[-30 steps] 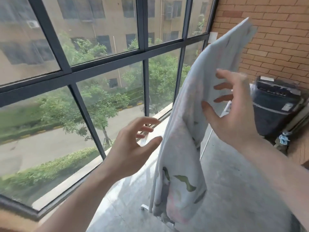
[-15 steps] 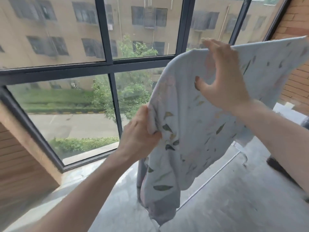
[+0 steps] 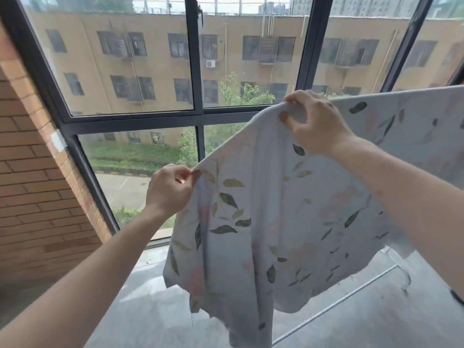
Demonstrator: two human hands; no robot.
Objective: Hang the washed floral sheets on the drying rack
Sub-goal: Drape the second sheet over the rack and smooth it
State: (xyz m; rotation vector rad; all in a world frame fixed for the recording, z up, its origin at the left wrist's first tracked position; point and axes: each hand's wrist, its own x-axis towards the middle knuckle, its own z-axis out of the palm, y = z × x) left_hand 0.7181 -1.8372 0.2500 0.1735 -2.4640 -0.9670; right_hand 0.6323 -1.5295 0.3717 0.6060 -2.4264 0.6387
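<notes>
Balcony, daytime: a person spreads a washed floral sheet [image 3: 276, 209] in front of a dark-framed window [image 3: 198, 114], brick wall [image 3: 32, 172] at frame left. Left hand [image 3: 170, 189], centre-left of frame, has thumb & fingers closed in a pinch on the sheet's edge. Right hand [image 3: 313, 124], upper centre-right, is clamped on a bunched fold of the same edge, higher up.

The held edge runs as the sheet's long axis on a slant, from the left hand at lower left up to the right hand, then on toward the upper right of frame, where the cloth stretches out flat. The rest hangs below both hands toward the concrete floor [image 3: 150, 310].

A thin bar of the drying rack [image 3: 336, 302] shows at lower right, under & behind the cloth. The top rail isn't visible, prob. hidden beneath the sheet. Right hand appears nearer the rack, so the left likely has further to travel to level the edge.
</notes>
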